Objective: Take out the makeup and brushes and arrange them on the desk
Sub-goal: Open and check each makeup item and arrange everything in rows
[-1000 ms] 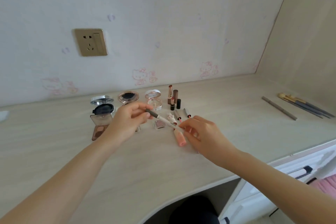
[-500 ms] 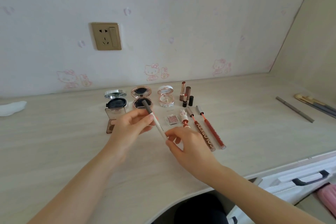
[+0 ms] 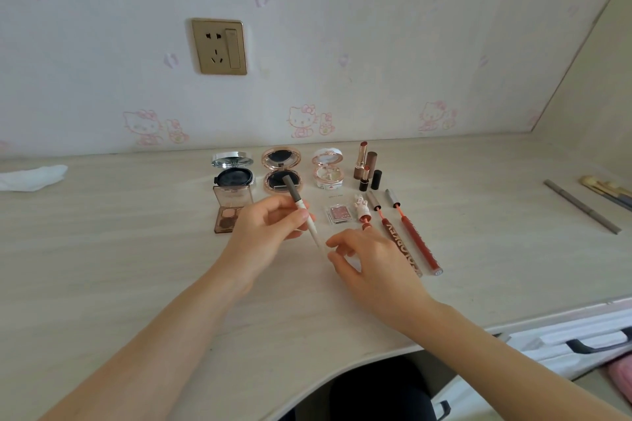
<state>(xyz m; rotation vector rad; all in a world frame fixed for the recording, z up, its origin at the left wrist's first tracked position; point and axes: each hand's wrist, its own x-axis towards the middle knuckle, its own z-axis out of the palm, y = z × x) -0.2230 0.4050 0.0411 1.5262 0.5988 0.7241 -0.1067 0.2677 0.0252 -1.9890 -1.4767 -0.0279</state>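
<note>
Spreading across most of the view, the pale wooden surface (image 3: 136, 267) carries the makeup in rows near its far edge. Three open compacts (image 3: 281, 167) and upright lipsticks (image 3: 366, 164) stand at the back. A palette (image 3: 231, 212) and two long lip gloss tubes (image 3: 420, 246) lie in front, and the brushes (image 3: 605, 191) lie by the right edge.

Both hands work over the middle. The left hand (image 3: 263, 232) grips a pencil (image 3: 293, 192) in curled fingers. The right hand (image 3: 372, 267) pinches the pencil's white lower tip between thumb and forefinger.

A second ago the pencil lay almost level between the hands, with the right hand low over the front row. Now it is tipped steeply, dark end toward the far edge, and the right hand has come off the tubes to its tip.

The layout looks nearly complete. This pencil seems to be the piece in hand, probably being turned or uncapped before it is laid down.
</note>
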